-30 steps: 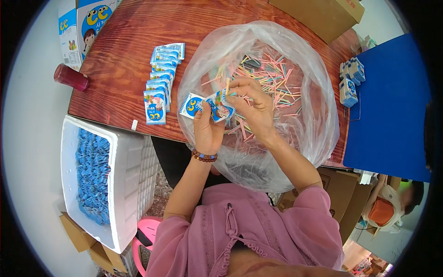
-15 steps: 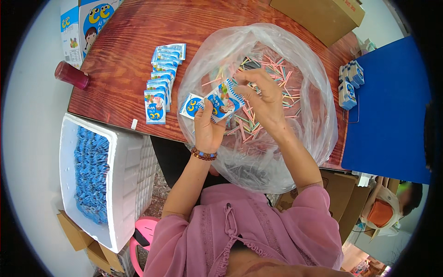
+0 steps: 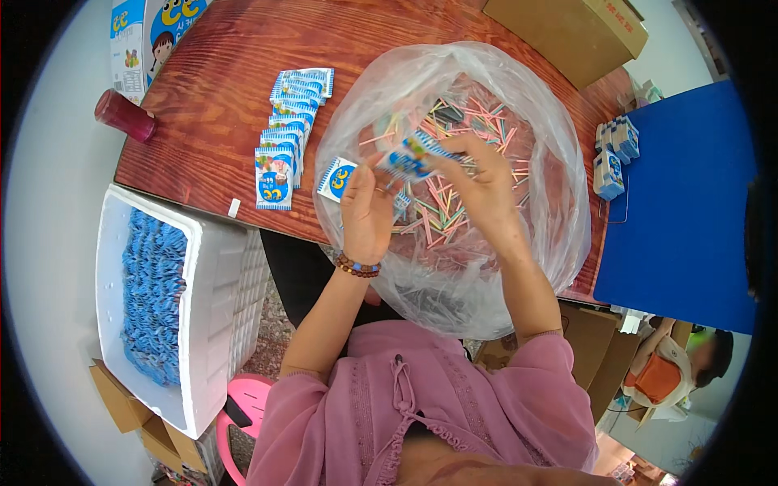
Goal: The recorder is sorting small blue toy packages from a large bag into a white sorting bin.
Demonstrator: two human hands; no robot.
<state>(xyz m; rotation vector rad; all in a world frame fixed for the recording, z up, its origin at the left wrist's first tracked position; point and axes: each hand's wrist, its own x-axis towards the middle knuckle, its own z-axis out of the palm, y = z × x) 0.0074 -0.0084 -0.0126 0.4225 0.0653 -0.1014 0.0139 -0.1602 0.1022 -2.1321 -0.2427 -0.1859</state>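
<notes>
In my right hand (image 3: 486, 174), a small blue-and-white candy sachet (image 3: 412, 158) is pinched at its right end and looks smeared by motion. My left hand (image 3: 366, 215), with a beaded bracelet on its wrist, is closed on a second sachet (image 3: 336, 178), whose left end sticks out past the thumb. Both hands are over a wide clear plastic bag (image 3: 551, 235) with its mouth spread. Thin pink, yellow and green sticks (image 3: 442, 212) lie loose inside it. Left of the bag, similar sachets (image 3: 274, 180) overlap in a row on the reddish wooden table (image 3: 219, 89).
A white foam box (image 3: 194, 267) full of blue sachets stands at the left below the table edge. A dark red jar (image 3: 126, 116) lies near the left corner. At the far right are a cardboard box (image 3: 567, 36), small bundled packs (image 3: 608, 170) and a blue panel (image 3: 673, 211).
My right hand has taken the upper sachet away from my left thumb, up and to the right. The left hand keeps the other sachet in nearly the same place.
</notes>
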